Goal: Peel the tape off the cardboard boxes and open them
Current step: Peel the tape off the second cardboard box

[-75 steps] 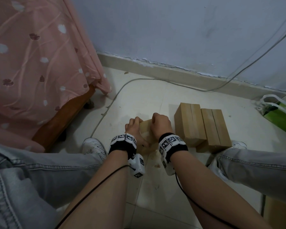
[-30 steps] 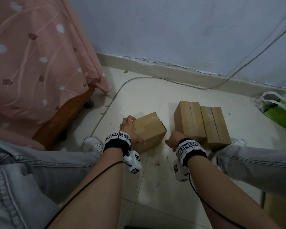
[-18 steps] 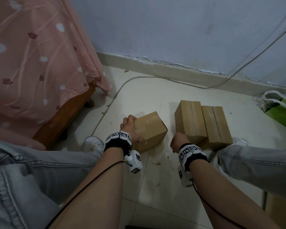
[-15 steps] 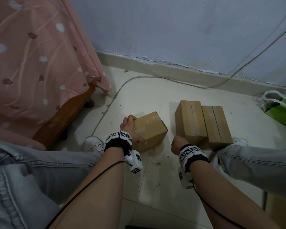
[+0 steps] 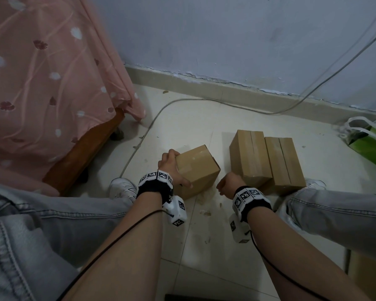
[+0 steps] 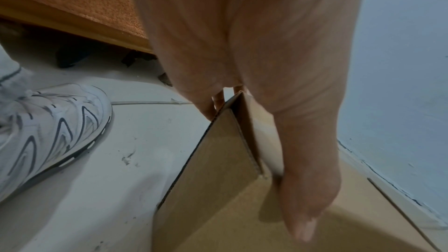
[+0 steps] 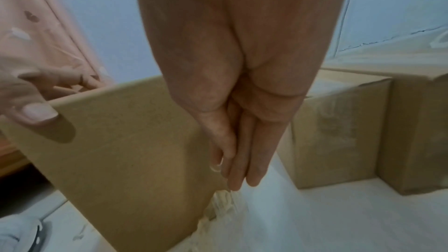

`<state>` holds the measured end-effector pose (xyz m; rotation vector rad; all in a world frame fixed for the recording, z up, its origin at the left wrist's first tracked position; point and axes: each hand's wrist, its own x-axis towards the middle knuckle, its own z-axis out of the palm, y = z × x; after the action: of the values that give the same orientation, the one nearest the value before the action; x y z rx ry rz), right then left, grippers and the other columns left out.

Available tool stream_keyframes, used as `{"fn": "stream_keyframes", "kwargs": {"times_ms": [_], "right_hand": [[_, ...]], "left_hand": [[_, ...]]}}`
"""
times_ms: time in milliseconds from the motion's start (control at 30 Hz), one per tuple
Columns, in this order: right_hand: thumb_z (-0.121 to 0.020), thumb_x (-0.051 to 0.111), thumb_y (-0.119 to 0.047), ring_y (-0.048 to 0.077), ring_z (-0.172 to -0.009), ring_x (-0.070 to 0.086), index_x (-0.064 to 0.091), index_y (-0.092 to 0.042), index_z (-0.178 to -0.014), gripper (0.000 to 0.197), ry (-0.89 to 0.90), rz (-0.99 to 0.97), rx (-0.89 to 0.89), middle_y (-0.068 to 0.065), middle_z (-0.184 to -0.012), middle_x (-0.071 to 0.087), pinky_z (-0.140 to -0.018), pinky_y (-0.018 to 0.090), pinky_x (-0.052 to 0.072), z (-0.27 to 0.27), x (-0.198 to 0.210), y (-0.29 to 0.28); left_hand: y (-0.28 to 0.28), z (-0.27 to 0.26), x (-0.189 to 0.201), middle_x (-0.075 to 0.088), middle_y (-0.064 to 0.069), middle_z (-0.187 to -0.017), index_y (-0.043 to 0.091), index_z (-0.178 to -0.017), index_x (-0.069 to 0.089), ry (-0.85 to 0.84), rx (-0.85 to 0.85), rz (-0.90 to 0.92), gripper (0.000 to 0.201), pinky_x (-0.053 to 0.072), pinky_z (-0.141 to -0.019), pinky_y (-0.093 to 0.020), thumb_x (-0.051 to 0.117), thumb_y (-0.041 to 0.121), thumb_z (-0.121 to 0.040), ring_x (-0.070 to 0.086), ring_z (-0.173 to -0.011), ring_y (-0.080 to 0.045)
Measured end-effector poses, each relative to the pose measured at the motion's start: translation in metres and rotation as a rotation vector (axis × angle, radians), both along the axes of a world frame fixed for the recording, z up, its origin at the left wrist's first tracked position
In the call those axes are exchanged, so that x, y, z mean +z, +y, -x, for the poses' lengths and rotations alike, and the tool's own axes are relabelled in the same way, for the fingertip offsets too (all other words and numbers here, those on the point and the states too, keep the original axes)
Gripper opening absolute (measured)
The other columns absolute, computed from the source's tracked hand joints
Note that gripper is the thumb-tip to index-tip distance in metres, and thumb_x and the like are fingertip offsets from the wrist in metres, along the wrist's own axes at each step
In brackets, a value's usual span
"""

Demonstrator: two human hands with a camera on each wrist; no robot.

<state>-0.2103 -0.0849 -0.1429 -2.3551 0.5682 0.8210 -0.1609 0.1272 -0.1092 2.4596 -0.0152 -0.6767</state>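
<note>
A small brown cardboard box [image 5: 197,168] stands on the floor tiles, turned corner-on toward me. My left hand [image 5: 174,170] grips its left side, thumb on the near face [image 6: 303,208] and fingers round the far edge [image 6: 211,106]. My right hand [image 5: 227,185] hangs just right of this box [image 7: 121,141], fingers [image 7: 244,160] straight, pressed together and pointing at the floor; I see nothing in them. Pale crumpled scraps [image 7: 218,208] lie on the tile below. Two taller boxes [image 5: 250,157] [image 5: 284,161] stand side by side to the right, their top seams taped.
A bed with a pink flowered cover [image 5: 41,83] and wooden frame [image 5: 83,157] fills the left. A grey cable [image 5: 182,101] runs along the floor by the wall. A green bag [image 5: 369,144] sits far right. My white shoes [image 5: 122,187] and jeans-clad knees flank the boxes.
My right hand came off the small box, dropped low to its right, then drifted slightly left and nearer. My left hand kept its grip; the box stayed put.
</note>
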Motion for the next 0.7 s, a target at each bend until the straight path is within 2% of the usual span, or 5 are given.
{"fn": "stream_keyframes", "kwargs": {"times_ms": [200, 333, 400, 500, 700], "right_hand": [[-0.083, 0.075, -0.007, 0.023, -0.07, 0.074, 0.071, 0.002, -0.087, 0.01, -0.01, -0.049, -0.007, 0.015, -0.08, 0.074, -0.073, 0.038, 0.062, 0.0035, -0.0008, -0.0018], [-0.088, 0.071, -0.013, 0.024, -0.068, 0.072, 0.072, 0.0, -0.081, 0.014, -0.051, -0.047, -0.022, 0.015, -0.08, 0.074, -0.072, 0.033, 0.061, -0.0001, 0.0018, 0.0007], [-0.088, 0.069, -0.012, 0.024, -0.082, 0.073, 0.075, -0.001, -0.094, 0.013, -0.04, -0.045, -0.014, 0.014, -0.09, 0.075, -0.081, 0.034, 0.06, -0.0007, 0.0023, 0.0032], [-0.085, 0.069, -0.007, 0.023, -0.098, 0.069, 0.069, -0.009, -0.119, 0.034, -0.053, -0.029, 0.006, 0.011, -0.106, 0.073, -0.087, 0.029, 0.055, 0.001, 0.0014, 0.0049], [-0.083, 0.072, -0.004, 0.022, -0.069, 0.074, 0.073, -0.002, -0.082, 0.003, -0.077, -0.077, -0.011, 0.012, -0.074, 0.074, -0.075, 0.037, 0.062, 0.0006, 0.0022, 0.0021]], "left_hand": [[0.0001, 0.0003, 0.0002, 0.032, -0.002, -0.132, 0.023, -0.131, 0.03, 0.008, 0.0, 0.001, 0.104, 0.044, -0.094, -0.039, 0.095, 0.029, -0.051, 0.035, -0.125, -0.026], [-0.0001, -0.0002, -0.0001, 0.032, -0.002, -0.131, 0.024, -0.131, 0.029, 0.009, -0.002, 0.0, 0.104, 0.044, -0.094, -0.039, 0.095, 0.029, -0.051, 0.035, -0.126, -0.026], [-0.0001, -0.0001, -0.0007, 0.033, -0.001, -0.131, 0.024, -0.131, 0.029, 0.006, -0.001, 0.002, 0.104, 0.043, -0.092, -0.037, 0.095, 0.029, -0.05, 0.035, -0.125, -0.026], [-0.0004, -0.0004, -0.0009, 0.032, -0.001, -0.131, 0.023, -0.131, 0.03, 0.005, -0.001, 0.005, 0.103, 0.042, -0.091, -0.037, 0.095, 0.029, -0.051, 0.035, -0.125, -0.026], [-0.0012, -0.0007, -0.0024, 0.032, -0.003, -0.132, 0.023, -0.131, 0.03, 0.005, -0.004, -0.007, 0.103, 0.043, -0.093, -0.037, 0.095, 0.029, -0.051, 0.036, -0.125, -0.027]]}}
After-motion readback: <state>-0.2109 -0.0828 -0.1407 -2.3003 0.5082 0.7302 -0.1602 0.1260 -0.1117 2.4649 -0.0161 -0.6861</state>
